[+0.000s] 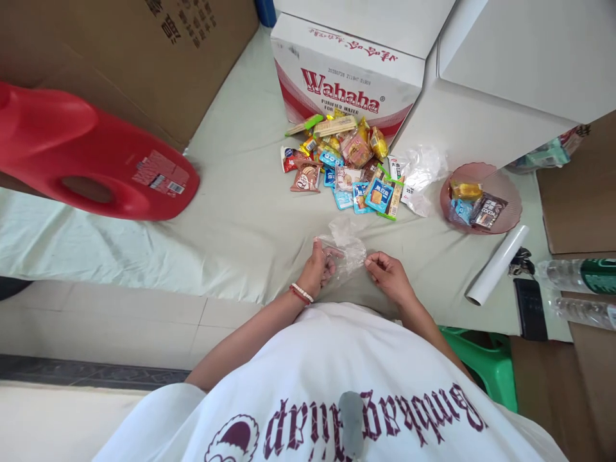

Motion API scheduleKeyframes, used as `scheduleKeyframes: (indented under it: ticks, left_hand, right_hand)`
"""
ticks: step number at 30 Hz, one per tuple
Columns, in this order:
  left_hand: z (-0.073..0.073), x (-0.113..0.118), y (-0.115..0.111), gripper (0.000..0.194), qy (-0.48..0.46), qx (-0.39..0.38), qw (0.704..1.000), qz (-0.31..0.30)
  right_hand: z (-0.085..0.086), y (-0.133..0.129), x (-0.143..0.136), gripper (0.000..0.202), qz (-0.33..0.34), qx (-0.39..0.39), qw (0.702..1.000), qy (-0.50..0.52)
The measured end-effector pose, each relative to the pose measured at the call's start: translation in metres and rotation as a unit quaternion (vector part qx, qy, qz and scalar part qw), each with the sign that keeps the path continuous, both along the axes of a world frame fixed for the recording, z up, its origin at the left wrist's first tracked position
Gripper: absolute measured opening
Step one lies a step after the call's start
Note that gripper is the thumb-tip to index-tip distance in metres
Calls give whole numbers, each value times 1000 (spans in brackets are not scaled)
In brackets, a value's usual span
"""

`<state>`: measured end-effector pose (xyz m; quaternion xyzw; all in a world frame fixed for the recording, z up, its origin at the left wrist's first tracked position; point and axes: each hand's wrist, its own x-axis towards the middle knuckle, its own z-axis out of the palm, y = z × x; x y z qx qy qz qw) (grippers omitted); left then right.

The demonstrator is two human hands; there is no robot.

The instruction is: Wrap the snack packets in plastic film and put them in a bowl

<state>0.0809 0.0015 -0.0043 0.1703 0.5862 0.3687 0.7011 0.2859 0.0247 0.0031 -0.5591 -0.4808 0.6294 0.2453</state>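
Observation:
Between my two hands is a thin, crinkled clear plastic bag (pixel 347 242), just above the cloth near its front edge. My left hand (pixel 317 266) is closed on the left side of the bag, with the thumb pointing up. The right side is pinched between the thumb and forefinger of my right hand (pixel 389 274). Beyond the bag lies a heap of small wrapped snacks (pixel 353 157), with brown, blue, yellow and red packets. Another crumpled clear plastic bag (pixel 426 168) rests against the heap's right side.
A pink see-through bowl (pixel 510 208) holds a few packets. Right of me lie a white roll (pixel 498 264), a black phone (pixel 529 309) and plastic bottles (pixel 561 276). A Wahaba-style white carton (pixel 349 77) stands behind the snacks. A red jug (pixel 110 160) is at left.

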Motion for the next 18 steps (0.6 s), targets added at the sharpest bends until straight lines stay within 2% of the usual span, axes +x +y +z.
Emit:
scheduleKeyframes:
  ticks: [5, 11, 15, 18]
  left_hand:
    - [-3, -1, 0, 89, -8, 6, 1000, 1]
    - [-2, -2, 0, 87, -8, 7, 1000, 25]
    - [1, -14, 0, 81, 21, 17, 997, 67]
    - [-2, -27, -6, 83, 70, 33, 994, 77]
  right_hand:
    - [2, -3, 11, 38, -19, -9, 1000, 5]
    - [3, 5, 25, 34, -69, -7, 997, 43]
    - [6, 9, 43, 35, -132, 5, 990, 57]
    - [5, 7, 62, 37, -147, -7, 988, 35]
